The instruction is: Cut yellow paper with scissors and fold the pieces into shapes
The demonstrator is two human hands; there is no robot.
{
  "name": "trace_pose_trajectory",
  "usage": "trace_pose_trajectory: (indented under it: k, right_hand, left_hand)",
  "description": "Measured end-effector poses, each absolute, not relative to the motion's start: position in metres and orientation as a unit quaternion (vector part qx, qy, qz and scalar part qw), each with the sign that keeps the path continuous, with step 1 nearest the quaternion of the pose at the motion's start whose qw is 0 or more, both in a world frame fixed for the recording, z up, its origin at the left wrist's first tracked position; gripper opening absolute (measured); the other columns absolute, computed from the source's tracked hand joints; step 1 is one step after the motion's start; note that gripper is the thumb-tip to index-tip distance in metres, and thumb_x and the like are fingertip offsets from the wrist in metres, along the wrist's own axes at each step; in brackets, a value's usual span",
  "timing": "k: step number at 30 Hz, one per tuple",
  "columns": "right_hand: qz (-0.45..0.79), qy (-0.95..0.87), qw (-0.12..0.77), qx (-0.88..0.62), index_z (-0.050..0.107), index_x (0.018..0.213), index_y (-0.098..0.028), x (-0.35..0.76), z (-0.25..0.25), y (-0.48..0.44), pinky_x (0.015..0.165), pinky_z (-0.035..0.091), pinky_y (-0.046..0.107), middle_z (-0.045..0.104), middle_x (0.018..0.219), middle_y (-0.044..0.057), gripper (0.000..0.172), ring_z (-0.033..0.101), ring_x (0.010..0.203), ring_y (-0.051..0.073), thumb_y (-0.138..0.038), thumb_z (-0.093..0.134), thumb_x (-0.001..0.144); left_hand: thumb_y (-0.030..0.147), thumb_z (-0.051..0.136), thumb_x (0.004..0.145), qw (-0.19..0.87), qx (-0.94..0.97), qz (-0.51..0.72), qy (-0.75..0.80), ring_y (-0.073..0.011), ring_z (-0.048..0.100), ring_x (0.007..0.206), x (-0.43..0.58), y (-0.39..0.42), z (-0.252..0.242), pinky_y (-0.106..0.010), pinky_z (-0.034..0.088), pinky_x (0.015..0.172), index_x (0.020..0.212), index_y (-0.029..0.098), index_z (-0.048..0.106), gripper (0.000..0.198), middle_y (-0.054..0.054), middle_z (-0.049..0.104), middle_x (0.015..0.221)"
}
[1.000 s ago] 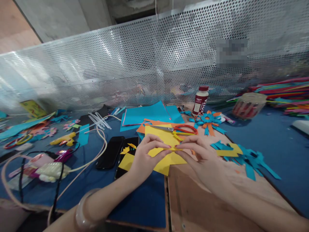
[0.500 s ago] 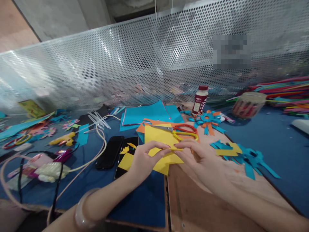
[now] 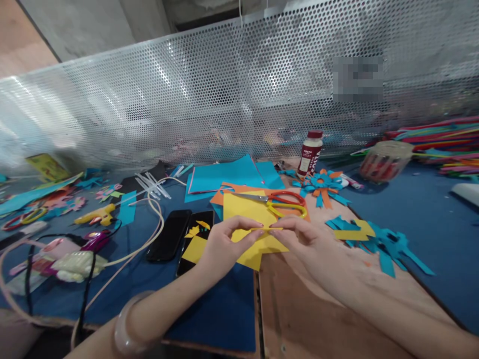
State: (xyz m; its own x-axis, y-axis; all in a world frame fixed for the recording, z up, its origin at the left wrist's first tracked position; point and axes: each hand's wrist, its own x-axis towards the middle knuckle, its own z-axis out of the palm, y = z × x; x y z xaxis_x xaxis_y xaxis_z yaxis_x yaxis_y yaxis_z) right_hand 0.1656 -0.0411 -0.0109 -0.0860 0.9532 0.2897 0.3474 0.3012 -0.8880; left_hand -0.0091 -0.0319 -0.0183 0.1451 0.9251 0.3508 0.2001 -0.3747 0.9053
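My left hand [image 3: 224, 244] and my right hand [image 3: 305, 242] meet over the table's middle, each pinching one end of a narrow folded yellow paper strip [image 3: 267, 229]. The strip is held level just above a larger yellow paper sheet [image 3: 249, 209] that lies on orange paper [image 3: 219, 197]. Red-handled scissors [image 3: 279, 199] rest on the sheets just beyond my fingers. A pale bangle [image 3: 127, 324] circles my left wrist.
Two black phones [image 3: 170, 234] lie left of my hands, with yellow scraps on one. Blue paper sheets [image 3: 224, 177], a brown bottle [image 3: 310, 153], a blue-orange paper flower [image 3: 322, 185] and blue-yellow cuttings [image 3: 370, 239] surround the spot. A yellow glue gun [image 3: 95, 215], cables and a perforated metal screen [image 3: 187, 94] stand behind.
Both hands keep pinching the yellow strip; they have lifted it slightly and straightened it, and the fingertips have drawn a little apart.
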Motion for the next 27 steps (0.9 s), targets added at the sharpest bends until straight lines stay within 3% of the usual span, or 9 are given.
trace_pose_trajectory:
  k: [10,21,27]
  right_hand:
    - [0.307,-0.657,0.467,-0.506,0.069,0.077,-0.024,0.1643,-0.0071,-0.0423,0.071,0.050,0.029,0.070,0.083,0.001,0.015,0.063,0.080,0.019,-0.035,0.060,0.076]
    - [0.370,-0.624,0.493,-0.480,0.070,0.073,-0.022,0.1665,-0.0097,-0.0393,0.073,0.050,0.030,0.070,0.083,0.003,0.017,0.062,0.080,0.019,-0.039,0.065,0.072]
    - [0.346,-0.670,0.471,-0.457,0.069,0.081,-0.025,0.1687,-0.0098,-0.0405,0.077,0.048,0.029,0.069,0.089,0.001,0.013,0.061,0.086,0.017,-0.036,0.063,0.076]
  left_hand:
    - [0.031,0.067,0.073,0.378,0.656,0.467,0.457,-0.0167,0.063,0.080,-0.0107,-0.0307,-0.0170,-0.026,0.049,0.076,0.078,0.016,0.068,0.016,-0.005,0.070,0.083]
    - [0.029,0.068,0.072,0.439,0.618,0.488,0.432,-0.0151,0.064,0.079,-0.0099,-0.0320,-0.0156,-0.023,0.049,0.073,0.078,0.016,0.068,0.015,-0.004,0.070,0.083]
    - [0.027,0.068,0.073,0.414,0.637,0.489,0.428,-0.0139,0.063,0.079,-0.0112,-0.0335,-0.0152,-0.021,0.048,0.072,0.078,0.016,0.067,0.012,-0.003,0.070,0.081]
